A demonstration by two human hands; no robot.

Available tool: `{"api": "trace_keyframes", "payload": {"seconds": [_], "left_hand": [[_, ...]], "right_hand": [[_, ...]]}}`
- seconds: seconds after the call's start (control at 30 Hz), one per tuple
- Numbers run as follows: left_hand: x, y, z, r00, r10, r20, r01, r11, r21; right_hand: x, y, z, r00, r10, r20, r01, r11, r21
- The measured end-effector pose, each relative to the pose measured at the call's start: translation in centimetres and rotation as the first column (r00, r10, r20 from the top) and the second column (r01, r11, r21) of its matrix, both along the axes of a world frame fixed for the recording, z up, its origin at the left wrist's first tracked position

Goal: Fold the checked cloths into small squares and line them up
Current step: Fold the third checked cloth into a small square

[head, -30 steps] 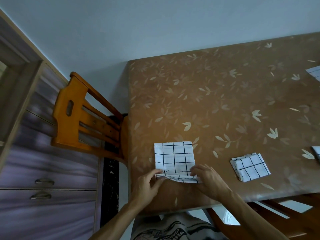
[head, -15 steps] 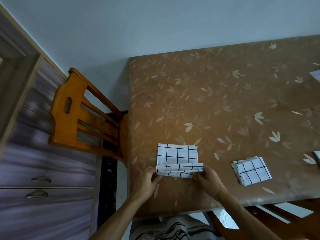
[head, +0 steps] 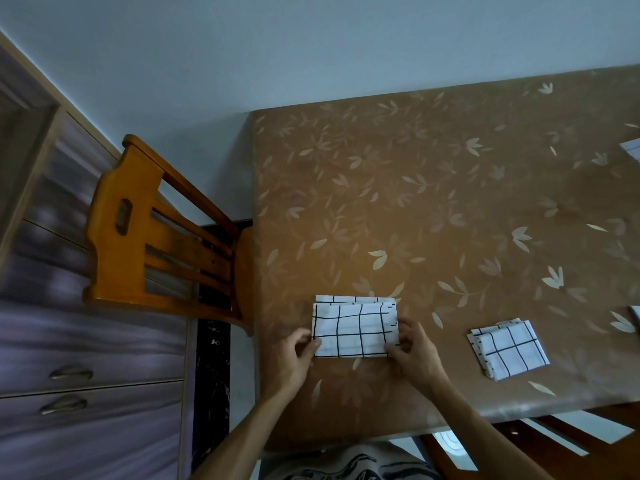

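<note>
Pinching the short ends of a checked cloth (head: 355,329), the left hand (head: 296,356) grips its left edge and the right hand (head: 414,355) its right edge, fingers curled onto the fabric. The cloth lies on the desk (head: 450,202) near the front left corner, doubled into a rectangle, its lower layer showing along the far side. A folded square cloth (head: 509,348) rests apart to the right. A wooden chair (head: 152,233) stands beside the desk.
</note>
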State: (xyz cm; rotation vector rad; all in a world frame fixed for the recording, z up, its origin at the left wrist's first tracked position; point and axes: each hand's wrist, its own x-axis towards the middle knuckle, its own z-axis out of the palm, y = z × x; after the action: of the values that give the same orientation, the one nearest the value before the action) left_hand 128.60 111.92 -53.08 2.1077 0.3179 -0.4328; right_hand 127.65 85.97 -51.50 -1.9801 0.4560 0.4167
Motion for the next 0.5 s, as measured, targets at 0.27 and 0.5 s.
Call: {"api": "trace_keyframes", "payload": {"seconds": [0.27, 0.5], "left_hand": [[0.6, 1.0, -0.1, 0.998, -0.066, 0.003, 0.066, 0.997, 0.051], [1.0, 0.4, 0.4, 0.985, -0.149, 0.091, 0.127, 0.968, 0.219]], "right_hand": [[0.6, 0.3, -0.5, 0.992, -0.123, -0.02, 0.123, 0.992, 0.039], [0.6, 0.5, -0.6, 0.991, -0.132, -0.029, 0.132, 0.991, 0.017]]}}
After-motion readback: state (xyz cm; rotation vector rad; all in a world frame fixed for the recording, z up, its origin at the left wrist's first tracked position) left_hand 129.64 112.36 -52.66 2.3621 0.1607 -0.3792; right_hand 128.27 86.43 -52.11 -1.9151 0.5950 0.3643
